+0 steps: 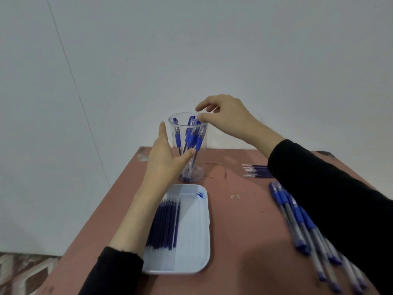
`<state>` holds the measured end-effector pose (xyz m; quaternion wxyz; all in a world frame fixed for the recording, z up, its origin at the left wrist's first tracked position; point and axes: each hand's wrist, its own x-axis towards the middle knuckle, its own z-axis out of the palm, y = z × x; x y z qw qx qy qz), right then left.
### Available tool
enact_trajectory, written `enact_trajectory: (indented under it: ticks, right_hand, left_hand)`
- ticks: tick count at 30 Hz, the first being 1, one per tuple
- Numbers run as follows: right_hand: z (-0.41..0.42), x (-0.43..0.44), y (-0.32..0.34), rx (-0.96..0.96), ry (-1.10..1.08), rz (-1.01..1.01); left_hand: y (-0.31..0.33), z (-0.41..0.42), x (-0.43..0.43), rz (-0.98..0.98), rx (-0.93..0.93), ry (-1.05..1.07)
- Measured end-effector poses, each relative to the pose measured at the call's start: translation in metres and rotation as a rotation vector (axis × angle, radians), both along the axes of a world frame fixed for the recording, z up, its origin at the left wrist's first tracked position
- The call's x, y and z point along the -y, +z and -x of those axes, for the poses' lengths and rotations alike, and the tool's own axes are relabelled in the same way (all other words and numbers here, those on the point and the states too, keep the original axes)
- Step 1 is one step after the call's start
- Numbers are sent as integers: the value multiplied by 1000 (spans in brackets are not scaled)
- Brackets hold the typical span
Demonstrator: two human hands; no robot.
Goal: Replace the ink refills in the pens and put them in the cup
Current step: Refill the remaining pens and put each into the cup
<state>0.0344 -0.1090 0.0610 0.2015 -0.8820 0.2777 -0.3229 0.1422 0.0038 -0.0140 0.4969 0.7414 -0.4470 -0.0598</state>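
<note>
A clear plastic cup [203, 145] stands at the far middle of the table with several blue pens [192, 135] leaning inside it. My left hand [163, 158] holds the cup from the left, with the thumb laid across its front wall and the fingers straight up along its side. My right hand [227, 118] hovers over the rim with loosely spread fingers, the thumb tip touching the top of a pen. More blue-capped pens [297, 220] lie in a row at the right, partly under my right sleeve.
A white tray [191, 231] in front of the cup holds several dark blue refills [165, 222] along its left side. A few more refills [255, 171] lie on the reddish table [244, 231] at the far right. Small crumbs [235, 196] sit mid-table. A wall stands behind.
</note>
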Motion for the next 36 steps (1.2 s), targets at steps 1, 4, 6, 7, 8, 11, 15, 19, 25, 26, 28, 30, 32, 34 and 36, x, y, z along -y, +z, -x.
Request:
enact_trajectory:
  ticks: [1, 4, 6, 7, 8, 11, 15, 19, 25, 26, 28, 30, 32, 34, 36]
  right_hand:
    - [12, 0, -1, -1, -1, -19]
    - [53, -3, -8, 0, -26, -129]
    - [81, -5, -18, 29, -54, -214]
    - [94, -6, -25, 48, -75, -246]
    - [106, -6, -33, 68, -105, -273]
    - [135, -5, -58, 151, -211, -347]
    - [161, -2, -87, 294, -298, -391]
    - [172, 1, -105, 378, -367, -394]
    - [173, 2, -110, 432, -386, -411]
    - [173, 2, -110, 431, -381, -410]
    - [172, 1, -110, 427, -377, -398]
    - [171, 1, -110, 417, -375, -386]
    - [171, 0, -109, 404, -371, -381]
    - [171, -1, -109, 391, -368, -376]
    - [171, -2, -109, 380, -373, -372]
  left_hand:
    - [2, 4, -3, 28, 21, 30]
    - [9, 28, -13, 155, 203, 129]
    - [12, 52, -15, 207, 321, 137]
    - [13, 64, -13, 200, 342, 92]
    - [13, 76, -10, 169, 337, 22]
    - [3, 109, 6, -53, 239, -209]
    - [-19, 141, 29, -335, 270, -320]
    - [-28, 156, 42, -497, 296, -343]
    - [-23, 162, 49, -604, 268, -400]
    - [-22, 162, 49, -618, 263, -408]
    - [-20, 162, 51, -634, 232, -427]
    - [-18, 162, 53, -646, 194, -442]
    - [-17, 161, 54, -656, 154, -452]
    - [-15, 160, 53, -664, 128, -451]
    - [-14, 159, 51, -639, 124, -439]
